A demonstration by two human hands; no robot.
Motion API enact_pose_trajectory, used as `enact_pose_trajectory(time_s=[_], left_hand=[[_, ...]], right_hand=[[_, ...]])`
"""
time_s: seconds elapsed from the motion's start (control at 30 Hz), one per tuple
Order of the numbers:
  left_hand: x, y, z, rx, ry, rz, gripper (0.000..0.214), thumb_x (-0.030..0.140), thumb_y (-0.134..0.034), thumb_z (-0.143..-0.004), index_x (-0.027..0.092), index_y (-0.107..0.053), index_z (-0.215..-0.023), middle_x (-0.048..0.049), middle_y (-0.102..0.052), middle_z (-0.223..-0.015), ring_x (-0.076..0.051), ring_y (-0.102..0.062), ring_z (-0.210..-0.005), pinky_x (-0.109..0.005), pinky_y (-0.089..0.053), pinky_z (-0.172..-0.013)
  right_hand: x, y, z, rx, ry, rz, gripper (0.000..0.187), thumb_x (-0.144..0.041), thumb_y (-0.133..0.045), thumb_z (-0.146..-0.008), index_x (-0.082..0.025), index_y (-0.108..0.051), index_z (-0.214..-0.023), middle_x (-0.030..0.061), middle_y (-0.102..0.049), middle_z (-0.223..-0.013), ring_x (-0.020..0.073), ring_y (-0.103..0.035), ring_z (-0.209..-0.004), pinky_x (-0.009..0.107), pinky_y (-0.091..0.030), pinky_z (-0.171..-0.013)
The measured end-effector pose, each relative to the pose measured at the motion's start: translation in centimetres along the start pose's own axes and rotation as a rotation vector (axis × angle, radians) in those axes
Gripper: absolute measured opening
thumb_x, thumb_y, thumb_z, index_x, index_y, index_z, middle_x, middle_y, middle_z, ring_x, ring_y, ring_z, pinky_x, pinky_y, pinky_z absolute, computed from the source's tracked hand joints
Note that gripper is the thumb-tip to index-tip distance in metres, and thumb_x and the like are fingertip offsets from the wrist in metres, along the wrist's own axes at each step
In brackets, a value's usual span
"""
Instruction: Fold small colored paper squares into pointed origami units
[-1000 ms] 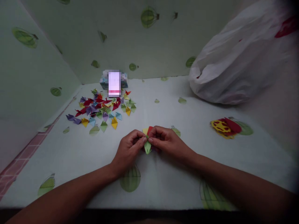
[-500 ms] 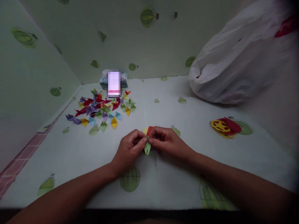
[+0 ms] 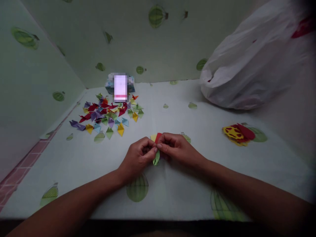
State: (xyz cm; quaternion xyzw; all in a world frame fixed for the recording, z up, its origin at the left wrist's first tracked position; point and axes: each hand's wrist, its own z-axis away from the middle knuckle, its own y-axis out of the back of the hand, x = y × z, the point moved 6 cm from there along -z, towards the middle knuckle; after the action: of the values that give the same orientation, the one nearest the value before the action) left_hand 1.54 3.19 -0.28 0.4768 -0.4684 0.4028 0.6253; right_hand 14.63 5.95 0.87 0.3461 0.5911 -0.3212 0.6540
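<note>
A small folded green paper piece [image 3: 156,159] is pinched between both hands over the middle of the table. My left hand [image 3: 138,157] grips it from the left with thumb and fingers curled. From the right, my right hand [image 3: 175,148] pinches its upper edge. Its pointed end sticks out downward below the fingertips. Just behind the fingers lie yellow and red paper sheets [image 3: 156,137], partly hidden by the hands.
A pile of several small folded paper pieces [image 3: 108,113] in many colours lies at the back left, in front of a small box [image 3: 120,85]. A white plastic bag [image 3: 251,62] fills the back right. A red and yellow wrapper [image 3: 238,133] lies on the right.
The green piece has narrowed between the fingers and tilted slightly; both hands stay in the same place.
</note>
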Motion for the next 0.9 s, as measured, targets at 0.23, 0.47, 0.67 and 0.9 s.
enact_pose_trajectory(time_s=[0.23, 0.47, 0.67, 0.9], left_hand=[[-0.1, -0.1, -0.2, -0.034, 0.024, 0.074, 0.018, 0.033, -0.065, -0.082, 0.016, -0.059, -0.083, 0.0014, -0.056, -0.069, -0.011, -0.048, -0.061, -0.023, -0.038, -0.056], [0.6, 0.4, -0.3, 0.008, -0.052, -0.030, 0.016, 0.031, -0.065, -0.082, 0.016, -0.060, -0.078, 0.0010, -0.055, -0.071, -0.011, -0.049, -0.063, -0.024, -0.040, -0.057], [0.9, 1.5, 0.3, 0.153, -0.067, 0.130, 0.027, 0.040, -0.057, -0.092, 0.019, -0.053, -0.108, 0.0008, -0.056, -0.084, -0.012, -0.057, -0.069, -0.026, -0.048, -0.066], [0.3, 1.4, 0.2, 0.218, -0.105, 0.039, 0.033, 0.034, -0.072, -0.081, 0.021, -0.051, -0.103, -0.0007, -0.059, -0.090, -0.013, -0.058, -0.072, -0.026, -0.050, -0.066]], right_hand=[[-0.3, 0.5, 0.4, 0.091, 0.076, 0.150, 0.021, -0.029, -0.057, -0.086, -0.018, -0.052, -0.068, -0.0024, -0.053, -0.060, 0.0106, -0.046, -0.055, 0.024, -0.035, -0.053], [-0.3, 0.2, 0.2, 0.050, 0.138, 0.206, 0.016, -0.026, -0.060, -0.086, -0.018, -0.055, -0.073, -0.0011, -0.055, -0.065, 0.0113, -0.048, -0.060, 0.024, -0.036, -0.054], [-0.2, 1.8, 0.5, 0.330, 0.090, 0.175, 0.014, -0.025, -0.059, -0.084, -0.020, -0.052, -0.072, -0.0026, -0.054, -0.061, 0.0110, -0.047, -0.053, 0.024, -0.035, -0.049], [0.0, 1.0, 1.0, 0.357, 0.037, -0.120, 0.024, -0.033, -0.067, -0.081, -0.022, -0.048, -0.070, -0.0016, -0.063, -0.059, 0.0131, -0.061, -0.054, 0.026, -0.049, -0.052]])
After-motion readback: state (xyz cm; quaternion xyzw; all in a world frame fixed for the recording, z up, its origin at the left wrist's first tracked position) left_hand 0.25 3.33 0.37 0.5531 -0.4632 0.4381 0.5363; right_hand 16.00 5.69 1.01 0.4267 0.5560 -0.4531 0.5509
